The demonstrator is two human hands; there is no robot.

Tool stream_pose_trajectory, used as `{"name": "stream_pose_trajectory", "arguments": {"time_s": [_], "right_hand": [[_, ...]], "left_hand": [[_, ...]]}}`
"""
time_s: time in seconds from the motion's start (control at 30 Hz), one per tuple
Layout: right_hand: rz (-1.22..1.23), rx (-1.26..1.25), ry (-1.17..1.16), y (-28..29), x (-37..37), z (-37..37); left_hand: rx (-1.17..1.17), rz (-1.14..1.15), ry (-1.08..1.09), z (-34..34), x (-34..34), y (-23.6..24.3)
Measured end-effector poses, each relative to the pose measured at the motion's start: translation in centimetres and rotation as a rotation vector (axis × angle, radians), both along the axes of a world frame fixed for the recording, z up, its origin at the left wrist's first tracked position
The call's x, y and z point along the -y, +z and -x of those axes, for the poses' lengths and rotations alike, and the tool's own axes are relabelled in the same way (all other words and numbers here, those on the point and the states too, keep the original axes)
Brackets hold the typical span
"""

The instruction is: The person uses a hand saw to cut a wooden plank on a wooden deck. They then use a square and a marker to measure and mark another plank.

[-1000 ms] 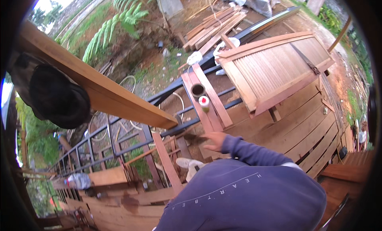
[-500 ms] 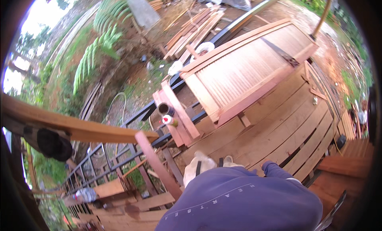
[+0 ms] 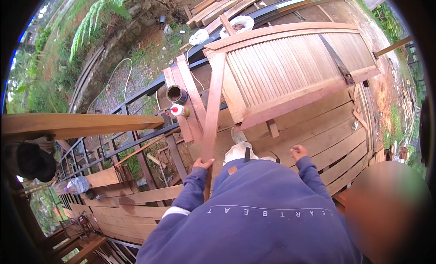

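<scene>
My left hand [image 3: 203,164] grips a long, narrow reddish wooden board [image 3: 212,116], its thumb lying across the board's face. The board slants away from me. Its far end overlaps the near left corner of a slatted wooden panel [image 3: 277,73], though I cannot tell if they touch. Held out over the deck, my right hand [image 3: 298,152] is empty, its fingers loosely bent and apart. On the panel's right part lies a handsaw [image 3: 335,59]. Left of the board, an open can [image 3: 177,95] and a white bottle with a red cap [image 3: 180,110] stand on short planks [image 3: 194,98].
Plank decking [image 3: 313,141] with gaps lies underfoot. A dark metal frame [image 3: 150,89] runs behind the planks. A thick wooden beam [image 3: 86,124] juts in from the left. White bags [image 3: 238,25] and stacked lumber [image 3: 222,7] sit beyond the panel. A clear plastic bottle [image 3: 78,184] lies at lower left.
The board has swung right and away, its far end now over the panel's corner. My left hand has come into sight on it. My right hand has moved forward, away from my body.
</scene>
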State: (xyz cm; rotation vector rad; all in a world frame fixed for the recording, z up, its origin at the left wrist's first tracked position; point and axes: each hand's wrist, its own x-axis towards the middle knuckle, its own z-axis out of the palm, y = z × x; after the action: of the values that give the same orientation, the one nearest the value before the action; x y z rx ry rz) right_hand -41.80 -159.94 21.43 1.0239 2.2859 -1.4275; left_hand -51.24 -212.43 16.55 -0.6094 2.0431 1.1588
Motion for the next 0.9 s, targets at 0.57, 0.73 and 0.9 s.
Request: {"name": "stream_pose_trajectory", "arguments": {"time_s": [0.57,0.73,0.9], "right_hand": [[0.290,-1.818,1.378,51.4,-4.1,26.9],[0.483,-1.837,1.512,49.9,-4.9,27.8],[0.407,-1.660,1.322,46.4,-9.6,30.0]], "left_hand": [[-0.079,0.353,0.154,3.6,-21.5,7.1],[0.035,0.421,0.322,-2.3,-24.6,7.4],[-0.085,0.426,0.435,-7.4,-27.5,4.7]]}}
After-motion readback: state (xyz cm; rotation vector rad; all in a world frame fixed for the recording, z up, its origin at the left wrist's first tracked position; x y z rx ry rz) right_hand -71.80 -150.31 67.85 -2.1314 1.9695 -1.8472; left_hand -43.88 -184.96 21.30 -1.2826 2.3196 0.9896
